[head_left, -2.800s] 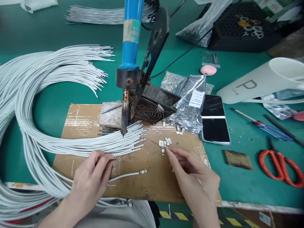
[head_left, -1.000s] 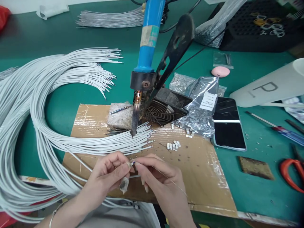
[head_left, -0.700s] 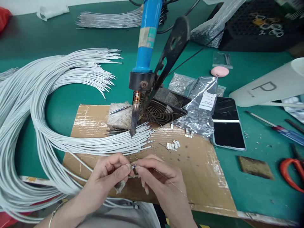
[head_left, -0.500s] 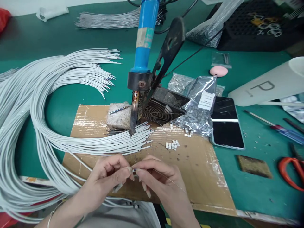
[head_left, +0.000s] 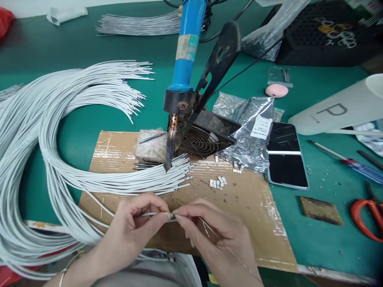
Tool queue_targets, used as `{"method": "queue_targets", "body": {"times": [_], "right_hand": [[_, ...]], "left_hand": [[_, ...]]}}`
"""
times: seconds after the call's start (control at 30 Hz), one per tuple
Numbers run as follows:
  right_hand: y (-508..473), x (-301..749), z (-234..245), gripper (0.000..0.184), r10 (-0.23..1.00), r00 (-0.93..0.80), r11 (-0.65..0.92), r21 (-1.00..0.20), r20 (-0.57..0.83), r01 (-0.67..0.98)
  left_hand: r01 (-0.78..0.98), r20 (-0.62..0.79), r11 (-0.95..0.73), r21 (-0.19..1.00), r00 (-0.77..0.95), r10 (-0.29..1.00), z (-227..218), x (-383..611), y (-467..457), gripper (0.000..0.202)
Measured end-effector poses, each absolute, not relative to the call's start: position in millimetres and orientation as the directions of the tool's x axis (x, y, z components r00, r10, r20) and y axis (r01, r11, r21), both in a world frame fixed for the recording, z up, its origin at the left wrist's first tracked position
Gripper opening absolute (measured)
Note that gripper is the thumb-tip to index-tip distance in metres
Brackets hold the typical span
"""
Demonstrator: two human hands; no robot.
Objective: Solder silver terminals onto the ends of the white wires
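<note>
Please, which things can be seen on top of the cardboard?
On the cardboard lie white wires, small pale pieces and a block. The left hand and right hand cover part of it, so what lies under them cannot be seen.

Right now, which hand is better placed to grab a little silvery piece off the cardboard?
Probably the right hand: it's nearer the little silvery pieces, while the left hand is farther off, pinching a white cable. The right is busy at that cable's tip too.

A green-topped workbench (head_left: 74, 48) fills most of the view, a pale surface (head_left: 26, 10) beyond its far edge. Below, dark green floor (head_left: 278, 278) bears a yellow marking (head_left: 213, 279).
</note>
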State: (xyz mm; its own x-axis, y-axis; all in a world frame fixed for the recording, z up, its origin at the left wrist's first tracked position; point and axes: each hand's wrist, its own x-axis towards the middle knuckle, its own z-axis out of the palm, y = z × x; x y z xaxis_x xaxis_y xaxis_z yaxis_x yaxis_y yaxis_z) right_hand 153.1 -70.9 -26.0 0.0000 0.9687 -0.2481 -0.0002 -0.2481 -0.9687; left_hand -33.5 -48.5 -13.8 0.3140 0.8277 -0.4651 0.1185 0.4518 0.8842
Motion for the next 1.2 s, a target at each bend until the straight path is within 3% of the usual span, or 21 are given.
{"method": "queue_targets", "body": {"times": [0.13, 0.23, 0.37, 0.5, 0.6, 0.7, 0.83, 1.0, 1.2], "right_hand": [[-59.2, 168.4, -27.5, 0.015, 0.939, -0.253, -0.227, -0.972, -0.234, 0.057], [-52.1, 175.3, -33.6, 0.013, 0.870, -0.387, -0.352, -0.935, -0.305, -0.053], [-54.6, 171.4, -45.9, 0.019, 0.841, -0.284, -0.529, -0.810, -0.461, -0.252], [-62.6, 162.5, -52.7, 0.023, 0.850, -0.168, -0.526, -0.788, -0.499, -0.321], [-66.6, 156.7, -50.9, 0.016, 0.878, -0.167, -0.478, -0.801, -0.449, -0.360], [-68.5, 151.8, -45.1, 0.010, 0.910, -0.114, -0.412, -0.849, -0.398, -0.332], [-69.5, 147.9, -39.3, 0.011, 0.901, 0.016, -0.409, -0.861, -0.433, -0.303], [-69.7, 147.7, -40.7, 0.008, 0.951, 0.000, -0.298, -0.916, -0.310, -0.269], [-73.1, 136.0, -35.1, 0.017, 0.921, 0.166, -0.307, -0.920, -0.351, -0.243]], "left_hand": [[0.195, -0.501, 0.466, 0.863, 0.448, 0.740, -12.4, -38.7, -43.3, 0.025], [0.223, -0.520, 0.479, 0.849, 0.514, 0.682, -13.5, -39.6, -41.1, 0.023], [0.167, -0.477, 0.449, 0.878, 0.394, 0.785, -15.8, -34.4, -42.4, 0.024], [0.178, -0.448, 0.412, 0.893, 0.286, 0.847, -17.3, -28.9, -45.8, 0.025], [0.232, -0.400, 0.347, 0.909, 0.247, 0.883, -18.3, -27.5, -48.0, 0.024], [0.326, -0.348, 0.266, 0.907, 0.229, 0.909, -19.8, -28.2, -50.2, 0.021], [0.431, -0.281, 0.163, 0.887, 0.224, 0.933, -24.0, -30.5, -55.3, 0.016], [0.487, -0.185, 0.053, 0.872, 0.227, 0.956, -26.2, -30.5, -60.7, 0.010], [0.469, -0.104, -0.019, 0.883, 0.236, 0.966, -19.9, -25.2, -59.0, 0.010]]}}
